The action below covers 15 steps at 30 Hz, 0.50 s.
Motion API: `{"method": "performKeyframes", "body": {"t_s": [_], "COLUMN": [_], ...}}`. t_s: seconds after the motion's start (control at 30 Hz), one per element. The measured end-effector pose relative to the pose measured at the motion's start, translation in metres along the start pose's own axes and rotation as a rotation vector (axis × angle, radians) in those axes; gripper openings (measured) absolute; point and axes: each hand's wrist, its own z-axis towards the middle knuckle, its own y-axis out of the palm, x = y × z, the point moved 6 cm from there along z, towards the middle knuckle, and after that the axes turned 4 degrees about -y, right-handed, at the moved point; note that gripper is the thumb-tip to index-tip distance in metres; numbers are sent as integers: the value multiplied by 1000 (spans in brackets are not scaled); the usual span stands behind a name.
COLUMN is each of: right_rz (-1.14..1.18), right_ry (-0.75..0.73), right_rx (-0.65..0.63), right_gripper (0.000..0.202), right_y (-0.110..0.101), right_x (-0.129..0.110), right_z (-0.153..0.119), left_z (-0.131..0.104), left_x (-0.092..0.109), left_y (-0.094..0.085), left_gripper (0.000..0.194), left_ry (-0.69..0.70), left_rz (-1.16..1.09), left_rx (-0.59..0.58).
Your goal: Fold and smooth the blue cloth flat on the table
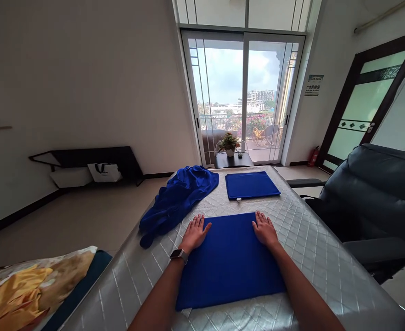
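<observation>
A flat, folded blue cloth [232, 266] lies in front of me on the silver quilted mattress [312, 257]. My left hand [194, 233] rests flat at its far left corner, fingers stretched out, a watch [179, 254] on the wrist. At the far right corner, my right hand [265, 228] presses down with its palm flat and fingers extended. Beyond them sits a second folded blue cloth [252, 185], with a small white tag at its near edge. To the left, a crumpled blue cloth [183, 197] is heaped near the mattress edge.
A black leather armchair [381, 193] stands close on the right. Yellow cloth [13, 294] and a patterned cover lie at lower left. A low black bench [95, 156] with a white bag [105, 173] is by the wall. Past the mattress, a small table holds a potted plant [229, 143].
</observation>
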Motion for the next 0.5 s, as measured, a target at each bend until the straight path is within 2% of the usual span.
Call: {"method": "performKeyframes", "body": {"t_s": [0.1, 0.17, 0.23, 0.33, 0.4, 0.47, 0.5], "right_rz": [32, 47, 62, 74, 62, 29, 10], "right_ry": [-10, -16, -18, -15, -31, -69, -91], "right_rx": [11, 10, 4, 4, -3, -28, -41], "right_gripper": [67, 68, 67, 66, 65, 65, 66], "right_y": [-2, -4, -5, -6, -5, -2, 0], "right_x": [0, -1, -2, -1, 1, 2, 2], "right_z": [0, 0, 0, -1, -1, -2, -2], "left_z": [9, 12, 10, -4, -15, -21, -22], "left_x": [0, 19, 60, 153, 209, 249, 262], "left_y": [-9, -21, -32, -36, -34, -26, -21], "left_gripper": [75, 76, 74, 67, 61, 58, 57], "left_ry": [-34, -51, 5, 255, 357, 406, 415], "left_rz": [24, 32, 11, -112, -213, -268, -283], "left_rx": [-38, 27, 105, 155, 191, 197, 189]}}
